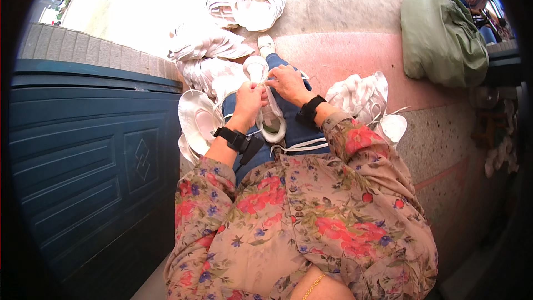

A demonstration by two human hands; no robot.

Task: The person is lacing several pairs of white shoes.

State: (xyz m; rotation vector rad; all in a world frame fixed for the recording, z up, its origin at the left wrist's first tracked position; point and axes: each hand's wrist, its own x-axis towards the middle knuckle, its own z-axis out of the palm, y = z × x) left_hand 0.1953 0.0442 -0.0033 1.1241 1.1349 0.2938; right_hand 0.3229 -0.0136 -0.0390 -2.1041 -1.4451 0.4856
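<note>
A white shoe lies across my blue-trousered lap, its rounded toe pointing away from me and its greyish-green inside facing up. Over its middle, my left hand is closed, with thumb and fingers pinched on a thin pale shoelace. My right hand meets it from the other side, its fingertips pinched at the same lace. The hands partly cover the shoe's front and the lace's run. Loose white laces stretch over my lap near the waist. Black bands circle both wrists.
Pale shoes are piled by my left leg. Bundled white pieces lie beyond them, with striped bundles farther off. More white bundles sit at my right. A blue panelled door stands left; a green sack rests far right.
</note>
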